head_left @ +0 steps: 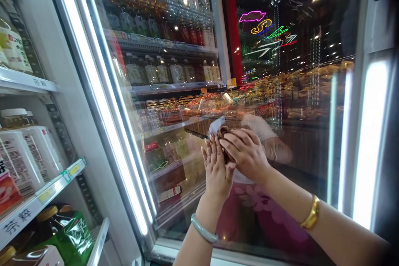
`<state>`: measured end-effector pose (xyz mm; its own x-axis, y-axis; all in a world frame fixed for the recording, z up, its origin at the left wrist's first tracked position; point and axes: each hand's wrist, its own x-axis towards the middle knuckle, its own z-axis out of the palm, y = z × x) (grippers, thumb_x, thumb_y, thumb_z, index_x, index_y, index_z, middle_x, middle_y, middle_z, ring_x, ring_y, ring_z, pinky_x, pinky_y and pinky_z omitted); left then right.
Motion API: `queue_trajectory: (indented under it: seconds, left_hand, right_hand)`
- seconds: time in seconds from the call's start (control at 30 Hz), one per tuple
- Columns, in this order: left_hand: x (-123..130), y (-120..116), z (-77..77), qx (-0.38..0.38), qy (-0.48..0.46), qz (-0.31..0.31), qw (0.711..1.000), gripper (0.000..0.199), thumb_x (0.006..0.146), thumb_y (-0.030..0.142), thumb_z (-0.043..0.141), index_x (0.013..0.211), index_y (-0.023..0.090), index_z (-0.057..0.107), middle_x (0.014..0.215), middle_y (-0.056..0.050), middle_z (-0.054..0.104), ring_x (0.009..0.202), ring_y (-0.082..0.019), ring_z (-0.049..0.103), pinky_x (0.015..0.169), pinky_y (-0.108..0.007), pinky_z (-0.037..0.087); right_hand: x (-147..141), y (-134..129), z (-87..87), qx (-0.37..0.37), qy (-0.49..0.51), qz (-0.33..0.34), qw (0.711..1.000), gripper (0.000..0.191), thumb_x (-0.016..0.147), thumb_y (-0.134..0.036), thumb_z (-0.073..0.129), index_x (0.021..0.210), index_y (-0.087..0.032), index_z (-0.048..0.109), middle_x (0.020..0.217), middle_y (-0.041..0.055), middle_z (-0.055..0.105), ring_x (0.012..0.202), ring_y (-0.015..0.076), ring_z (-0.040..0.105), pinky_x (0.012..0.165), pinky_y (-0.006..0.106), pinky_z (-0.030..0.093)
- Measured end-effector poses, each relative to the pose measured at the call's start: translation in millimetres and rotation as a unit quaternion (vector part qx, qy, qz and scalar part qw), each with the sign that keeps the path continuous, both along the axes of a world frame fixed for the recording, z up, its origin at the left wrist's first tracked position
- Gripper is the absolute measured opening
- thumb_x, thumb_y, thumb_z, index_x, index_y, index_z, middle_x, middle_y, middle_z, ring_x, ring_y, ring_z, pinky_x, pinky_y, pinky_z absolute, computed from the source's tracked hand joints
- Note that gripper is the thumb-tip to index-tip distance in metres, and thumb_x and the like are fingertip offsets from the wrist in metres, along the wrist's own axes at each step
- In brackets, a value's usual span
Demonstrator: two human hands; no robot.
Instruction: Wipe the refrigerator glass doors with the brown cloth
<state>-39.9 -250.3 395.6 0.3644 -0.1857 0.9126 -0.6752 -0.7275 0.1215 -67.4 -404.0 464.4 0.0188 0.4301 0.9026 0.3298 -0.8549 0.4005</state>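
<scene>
A large glass panel (199, 199) fills the middle of the head view, showing mirrored shelves of bottles and a blurred reflection. Against the glass rests my left hand (217, 170), fingers stretched upward, a pale bangle (204, 229) on its wrist. Just right of it my right hand (247, 153) has its fingers extended towards the upper left, close to the left fingertips; a gold bracelet (311, 213) circles that forearm. Between the hands shows a brown patch (223, 132), and I cannot tell whether it is an object or a reflection. Neither hand visibly grips anything.
Drink shelves at the left hold white-capped bottles (15, 117) and a green package (73, 232). The lower shelf's edge (46, 191) juts towards the middle. A bright light strip (102, 99) runs down the frame beside the glass; another (370, 145) stands at the right.
</scene>
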Motion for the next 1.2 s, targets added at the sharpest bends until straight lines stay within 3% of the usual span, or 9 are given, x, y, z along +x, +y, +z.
queue_trajectory:
  seconds: [0.13, 0.23, 0.37, 0.47, 0.57, 0.73, 0.9, 1.03, 1.2]
  left_hand:
    - [0, 2, -11.6, 0.017, 0.01, 0.01, 1.0, 0.08, 0.102, 0.066, 0.013, 0.169, 0.022, -0.001, 0.177, -0.008, 0.006, 0.164, -0.025, -0.002, 0.135, -0.049, 0.002]
    - [-3, 8, -14.0, 0.024, 0.014, 0.012, 1.0, 0.081, 0.102, 0.067, 0.013, 0.169, 0.024, -0.002, 0.178, -0.007, 0.004, 0.164, -0.025, -0.002, 0.135, -0.05, 0.002]
    - [-6, 6, -0.8, 0.027, 0.014, 0.003, 1.0, 0.083, 0.101, 0.069, 0.009, 0.169, 0.023, 0.0, 0.178, -0.008, 0.006, 0.164, -0.025, -0.003, 0.135, -0.051, 0.001]
    - [-5, -9, 16.4, 0.043, 0.016, -0.001, 0.999, 0.084, 0.101, 0.069, 0.01, 0.169, 0.022, -0.003, 0.178, -0.008, 0.004, 0.164, -0.025, -0.005, 0.135, -0.052, 0.002]
    - [-4, -28, 29.3, 0.048, 0.004, -0.015, 0.999, 0.083, 0.103, 0.067, 0.012, 0.168, 0.02, -0.009, 0.178, -0.008, 0.0, 0.164, -0.026, -0.007, 0.135, -0.053, 0.005]
    - [-4, -38, 19.8, 0.07, -0.004, -0.016, 0.997, 0.084, 0.102, 0.066, 0.013, 0.168, 0.018, -0.009, 0.178, -0.01, 0.001, 0.164, -0.028, -0.005, 0.135, -0.055, 0.009]
    - [-4, -32, 2.3, 0.106, 0.004, 0.01, 0.994, 0.082, 0.104, 0.064, 0.02, 0.169, 0.02, -0.004, 0.177, -0.011, 0.001, 0.163, -0.03, -0.007, 0.133, -0.059, 0.015]
    - [-5, -35, 10.5, 0.107, -0.005, 0.014, 0.994, 0.085, 0.104, 0.064, 0.025, 0.168, 0.019, -0.006, 0.177, -0.012, -0.004, 0.164, -0.031, -0.006, 0.134, -0.059, 0.012]
    - [-4, -47, 34.8, 0.11, -0.035, -0.005, 0.993, 0.088, 0.104, 0.063, 0.031, 0.167, 0.019, -0.011, 0.177, -0.012, -0.004, 0.164, -0.03, -0.006, 0.134, -0.058, 0.007]
  right_hand:
    - [-6, -31, -40.6, -0.078, 0.01, 0.007, 0.997, 0.03, 0.1, -0.022, 0.059, 0.129, -0.025, 0.067, 0.135, 0.001, 0.071, 0.133, 0.0215, 0.055, 0.123, 0.045, 0.034]
    - [-12, -63, -46.8, -0.135, 0.009, -0.006, 0.991, 0.036, 0.1, -0.017, 0.056, 0.133, -0.026, 0.066, 0.14, 0.0004, 0.069, 0.137, 0.0219, 0.053, 0.124, 0.047, 0.035]
    - [-12, -88, -10.9, -0.141, -0.034, -0.026, 0.989, 0.035, 0.1, -0.02, 0.06, 0.133, -0.029, 0.066, 0.136, -0.0003, 0.071, 0.135, 0.0205, 0.056, 0.121, 0.044, 0.039]
    - [-6, -83, 27.1, 0.002, -0.094, -0.043, 0.995, 0.031, 0.095, -0.026, 0.07, 0.126, -0.03, 0.068, 0.128, 0.003, 0.073, 0.128, 0.0227, 0.061, 0.113, 0.044, 0.044]
    - [-2, -64, 42.8, 0.091, -0.114, -0.041, 0.988, 0.029, 0.091, -0.027, 0.075, 0.119, -0.026, 0.07, 0.124, 0.0051, 0.073, 0.124, 0.0259, 0.062, 0.109, 0.046, 0.045]
    - [-11, -64, -4.7, -0.078, -0.052, -0.009, 0.996, 0.038, 0.091, -0.026, 0.075, 0.128, -0.025, 0.067, 0.128, 0.0032, 0.073, 0.131, 0.0238, 0.059, 0.121, 0.047, 0.041]
    - [-22, -94, -53.1, -0.099, -0.022, 0.006, 0.995, 0.045, 0.091, -0.034, 0.076, 0.133, -0.024, 0.065, 0.13, 0.0059, 0.072, 0.134, 0.0269, 0.057, 0.127, 0.057, 0.035]
    - [-19, -116, -18.8, -0.114, -0.045, -0.031, 0.992, 0.036, 0.091, -0.027, 0.075, 0.127, -0.029, 0.067, 0.132, 0.003, 0.07, 0.135, 0.0245, 0.057, 0.126, 0.053, 0.038]
    - [-12, -132, 40.9, 0.138, -0.128, -0.088, 0.978, 0.043, 0.087, -0.041, 0.079, 0.122, -0.021, 0.068, 0.132, 0.0124, 0.066, 0.135, 0.0317, 0.055, 0.119, 0.052, 0.042]
